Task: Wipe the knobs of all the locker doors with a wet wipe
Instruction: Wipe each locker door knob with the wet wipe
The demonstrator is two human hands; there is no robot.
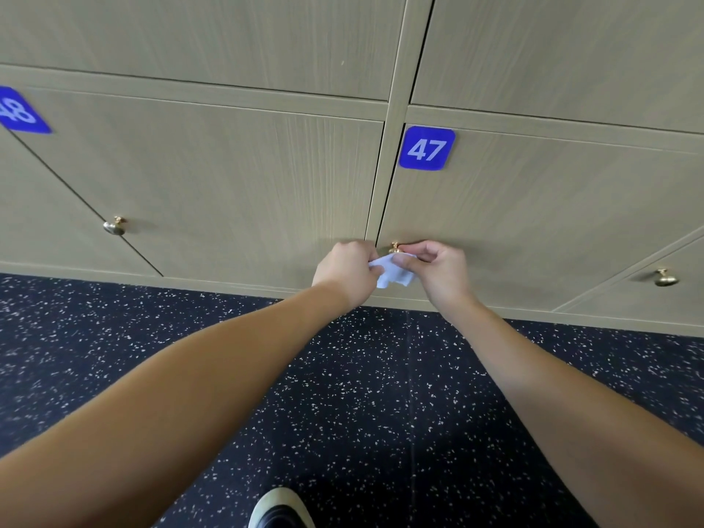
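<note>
— What do the hands hold?
— Both the left hand point(348, 272) and right hand point(438, 270) pinch a white wipe point(394, 274) at the brass knob point(395, 247) of locker 47 point(426, 148).
— Other knobs?
— One at left point(115, 226), one at far right point(664, 278), above speckled floor point(362, 394).

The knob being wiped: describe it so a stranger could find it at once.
Find the blue 47 plate on the bottom row of lockers. Straight below it, by that door's left edge, sits the brass knob. Unlike the bare knobs either side, it has a white wet wipe against it, pinched by the left hand and right hand.
</note>
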